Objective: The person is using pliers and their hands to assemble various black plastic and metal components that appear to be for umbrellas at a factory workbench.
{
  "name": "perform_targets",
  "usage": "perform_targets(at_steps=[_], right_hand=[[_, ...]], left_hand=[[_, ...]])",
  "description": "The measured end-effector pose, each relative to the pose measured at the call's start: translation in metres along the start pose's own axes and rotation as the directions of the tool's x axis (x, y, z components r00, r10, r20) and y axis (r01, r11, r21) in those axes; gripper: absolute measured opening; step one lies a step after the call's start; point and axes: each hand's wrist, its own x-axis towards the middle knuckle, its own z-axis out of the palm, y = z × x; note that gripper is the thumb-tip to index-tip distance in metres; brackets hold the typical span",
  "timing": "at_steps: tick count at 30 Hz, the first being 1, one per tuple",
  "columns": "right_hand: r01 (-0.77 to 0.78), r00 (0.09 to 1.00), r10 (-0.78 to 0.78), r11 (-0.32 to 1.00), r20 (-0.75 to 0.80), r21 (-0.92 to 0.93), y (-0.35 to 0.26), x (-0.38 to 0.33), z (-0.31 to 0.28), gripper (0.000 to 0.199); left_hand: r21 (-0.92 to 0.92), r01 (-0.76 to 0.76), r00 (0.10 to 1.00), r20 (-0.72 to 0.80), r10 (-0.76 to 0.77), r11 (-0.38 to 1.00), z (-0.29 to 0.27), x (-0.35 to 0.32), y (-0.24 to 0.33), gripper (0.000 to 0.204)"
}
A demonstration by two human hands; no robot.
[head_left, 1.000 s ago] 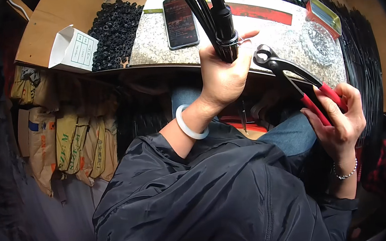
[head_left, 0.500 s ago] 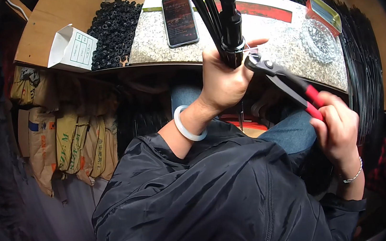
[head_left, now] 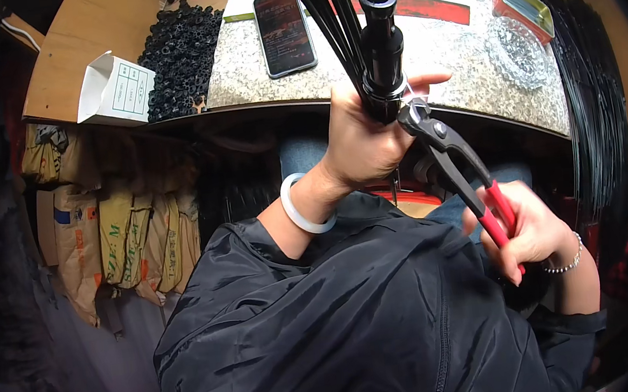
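My left hand [head_left: 363, 145] is closed around a black tubular part [head_left: 381, 54] with a flared open top, held upright at the table's front edge. Long thin black rods [head_left: 335, 33] fan up from the same grip. My index finger stretches out to the right behind the tube. In my right hand [head_left: 535, 227] is a pair of end-cutting pincers [head_left: 444, 141] with red handles. The jaws sit right beside the lower end of the tube, close to my left fingers. A thin pale strand shows there; whether the jaws grip it I cannot tell.
A phone [head_left: 284, 33] lies on the speckled board [head_left: 237, 80]. Left of it are a pile of small black parts [head_left: 183, 55] and a white box [head_left: 117, 89]. On the right stand a glass dish [head_left: 518, 53], a tin [head_left: 525, 9] and bundled black rods [head_left: 592, 99]. Sacks [head_left: 119, 235] hang at left.
My right hand has moved down and to the left, swinging the pincers steeper, with their jaws still by the tube. The tube and my left hand have shifted slightly down.
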Motion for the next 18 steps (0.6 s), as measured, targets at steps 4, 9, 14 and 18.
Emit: perform_targets(at_steps=[4, 9, 14, 18], right_hand=[[0.11, 0.708, -0.598, 0.619, -0.376, -0.778, 0.009, -0.001, 0.015, 0.057], [0.014, 0.976, -0.03, 0.997, -0.218, -0.075, -0.006, -0.012, 0.006, 0.043], [0.11, 0.779, -0.552, 0.588, -0.298, -0.801, 0.003, 0.0, 0.014, 0.071], [0.123, 0.819, -0.533, 0.527, -0.214, -0.841, -0.003, -0.002, 0.009, 0.059]], left_hand=[[0.045, 0.077, 0.996, -0.048, -0.075, 0.996, 0.0, -0.001, 0.005, 0.004], [-0.024, 0.03, 0.999, -0.012, -0.03, 0.999, 0.002, -0.003, -0.008, 0.029], [-0.071, 0.132, 0.99, -0.037, -0.134, 0.989, 0.002, -0.001, 0.002, 0.007], [-0.048, 0.143, 0.988, -0.052, -0.145, 0.989, 0.004, -0.002, 0.003, 0.027]])
